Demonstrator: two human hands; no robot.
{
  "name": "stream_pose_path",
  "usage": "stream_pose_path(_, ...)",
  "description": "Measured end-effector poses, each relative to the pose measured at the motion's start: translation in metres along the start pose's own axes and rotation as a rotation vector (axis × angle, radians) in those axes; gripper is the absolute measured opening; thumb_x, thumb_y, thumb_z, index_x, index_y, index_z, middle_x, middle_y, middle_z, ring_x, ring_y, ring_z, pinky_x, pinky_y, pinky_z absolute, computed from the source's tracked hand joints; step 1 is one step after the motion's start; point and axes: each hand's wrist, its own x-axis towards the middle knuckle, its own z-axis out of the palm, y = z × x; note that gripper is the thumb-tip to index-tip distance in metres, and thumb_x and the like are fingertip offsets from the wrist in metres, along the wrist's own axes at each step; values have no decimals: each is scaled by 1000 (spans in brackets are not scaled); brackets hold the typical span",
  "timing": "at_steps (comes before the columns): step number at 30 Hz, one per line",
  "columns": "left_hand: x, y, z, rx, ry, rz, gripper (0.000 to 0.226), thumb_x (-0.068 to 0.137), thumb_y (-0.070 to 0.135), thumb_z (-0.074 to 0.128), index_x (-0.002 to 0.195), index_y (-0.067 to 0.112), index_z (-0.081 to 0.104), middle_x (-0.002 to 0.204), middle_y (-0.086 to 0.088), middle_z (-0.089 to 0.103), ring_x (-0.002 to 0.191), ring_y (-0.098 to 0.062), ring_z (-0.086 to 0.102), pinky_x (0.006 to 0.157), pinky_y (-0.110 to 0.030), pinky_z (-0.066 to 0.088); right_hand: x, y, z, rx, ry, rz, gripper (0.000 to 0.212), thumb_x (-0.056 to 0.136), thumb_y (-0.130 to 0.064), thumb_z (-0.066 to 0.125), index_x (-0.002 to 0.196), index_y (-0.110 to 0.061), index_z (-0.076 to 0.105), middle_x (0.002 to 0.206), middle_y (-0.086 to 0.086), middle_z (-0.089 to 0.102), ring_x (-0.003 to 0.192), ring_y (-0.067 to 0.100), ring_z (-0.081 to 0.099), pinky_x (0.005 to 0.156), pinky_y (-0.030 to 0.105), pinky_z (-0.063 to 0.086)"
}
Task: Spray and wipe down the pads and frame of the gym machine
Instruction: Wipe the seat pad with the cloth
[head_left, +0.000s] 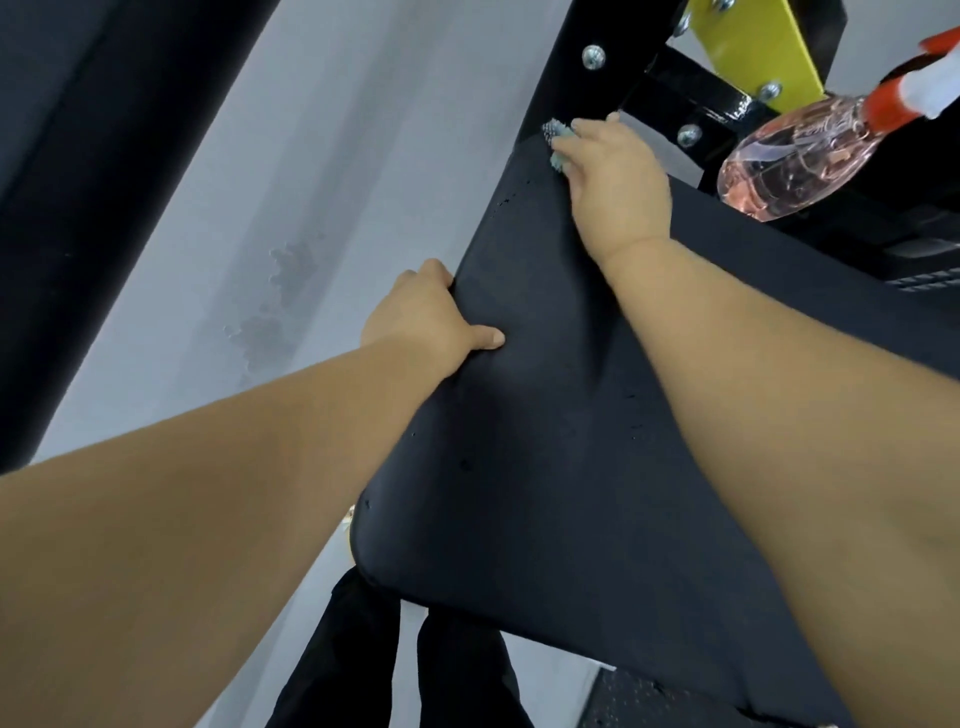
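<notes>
Head view: black pad fills the middle, running from near to far.
left hand: on the pad's left edge; grip pinches that edge, thumb flat on top, fingers curled over the side.
right hand: at the pad's far corner, just beside the black frame; grip closed on a pale cloth, pressing it to the pad.
cloth: mostly hidden under the fingers; a tuft shows at the left.
bottle: clear, pink liquid, red collar; tilted at far right, apart from both hands.
frame: silver bolts, with a yellow plate at the far end.
floor: grey, left of the pad, with darker blotches.
</notes>
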Motion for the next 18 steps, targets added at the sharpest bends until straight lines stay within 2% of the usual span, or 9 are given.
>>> stream_pose_path(2,1,1,-4,-10,-15,-9,57,67,41,81,106,19,46,114,0,55,95,-21,56,80,-37,48,-2,-23,10,6,15,78,37,95,-4,37,124,-11,59,127,6,56,127,29,41,107,33,30)
stream_pose_path(3,1,2,-4,-21,-21,-10,56,66,40,81,103,20,45,111,1,55,93,-21,57,79,-37,48,-9,-40,14,26,-27,21,39,94,-2,39,126,-13,58,129,5,56,126,29,42,106,34,33)
stream_pose_path(5,1,1,-4,-15,-19,-6,55,67,40,81,105,20,45,108,2,55,89,-19,57,75,-35,47,-26,-64,21,111,-118,-259,36,89,0,49,119,-14,64,121,6,62,115,31,52,95,40,44)
stream_pose_path(7,1,0,-2,-9,-20,-4,59,67,40,80,111,19,46,110,2,56,88,-18,57,75,-34,48,-21,-58,15,151,-152,-424,24,87,-3,56,104,-10,71,110,9,67,103,32,59,84,40,50)
stream_pose_path(9,2,-1,-1,-27,-18,-6,62,67,40,81,113,19,47,115,1,56,93,-20,58,81,-37,49,-2,-37,6,77,-164,-347,24,93,-11,50,105,-8,70,113,12,65,108,32,56,92,41,45)
stream_pose_path(11,2,-1,-1,-35,-27,-16,63,67,40,81,116,20,46,118,1,56,96,-21,58,83,-37,49,16,-13,2,37,-106,-136,28,96,-11,43,111,-6,67,118,12,61,115,32,50,102,39,34)
stream_pose_path(14,2,-2,-3,-37,-39,-37,62,67,42,80,114,22,45,116,2,56,96,-21,59,80,-37,49,12,-24,8,-5,16,66,33,93,-3,38,112,-8,65,117,7,59,118,29,47,102,31,26)
stream_pose_path(15,2,-2,-3,-37,-41,-38,62,67,42,81,113,23,45,115,2,57,95,-21,59,80,-38,50,4,-39,10,-5,-3,30,37,92,-1,38,117,-11,63,120,6,58,119,29,46,103,33,27)
stream_pose_path(18,2,-1,-2,-12,-27,-36,64,67,44,80,116,22,45,115,2,58,95,-21,60,79,-38,50,-22,-62,9,98,-245,-326,39,96,-5,41,128,-18,57,130,3,55,124,26,44,104,33,28)
